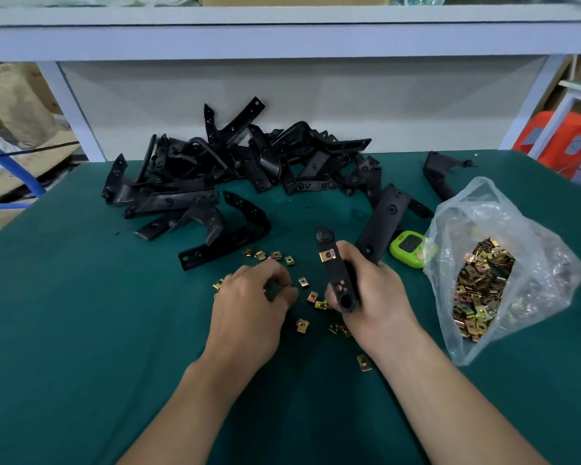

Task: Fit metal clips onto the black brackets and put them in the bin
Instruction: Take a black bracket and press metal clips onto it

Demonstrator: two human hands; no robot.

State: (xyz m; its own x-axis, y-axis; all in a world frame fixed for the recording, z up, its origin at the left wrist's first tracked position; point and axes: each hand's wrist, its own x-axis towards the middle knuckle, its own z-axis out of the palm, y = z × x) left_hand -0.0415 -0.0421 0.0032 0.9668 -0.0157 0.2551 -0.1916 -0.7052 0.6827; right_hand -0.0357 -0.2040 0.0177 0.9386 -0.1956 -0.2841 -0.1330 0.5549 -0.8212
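Bracket point(335, 278) in right hand point(379, 297) (clip fitted).

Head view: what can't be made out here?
- Bin: nowhere in the head view.
- Left hand: curled fingers hide whether it pinches one of the loose clips.
- Bracket: its right side is covered by the right hand gripping it.
- Green timer: digits too small, edge behind the plastic bag.

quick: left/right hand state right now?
Left hand: fingers curled down among the loose clips; cannot tell if it pinches one.
Right hand: grips a black bracket with a fitted clip.
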